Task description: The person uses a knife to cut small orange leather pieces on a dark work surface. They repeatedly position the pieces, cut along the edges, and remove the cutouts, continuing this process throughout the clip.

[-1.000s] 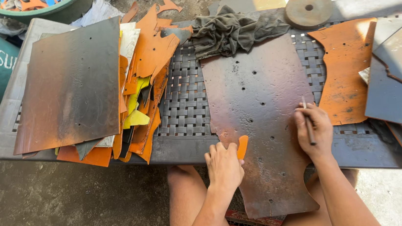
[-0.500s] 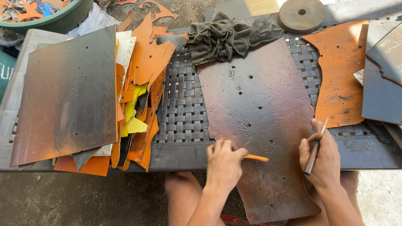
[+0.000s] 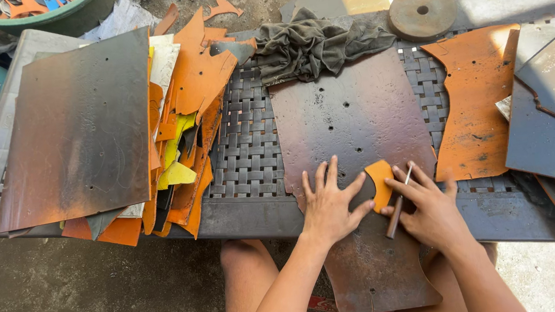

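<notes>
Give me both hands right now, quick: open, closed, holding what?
Left hand: open, fingers spread flat on the dark sheet, thumb by the small orange piece.
Right hand: closed on a thin rod-like tool, fingers touching the orange piece.

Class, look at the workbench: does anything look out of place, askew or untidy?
Yes. The orange offcuts lie in a jumbled heap spilling over the bench's front edge, and the dark sheet under both hands overhangs toward the knees. A crumpled cloth lies bunched at its top.
</notes>
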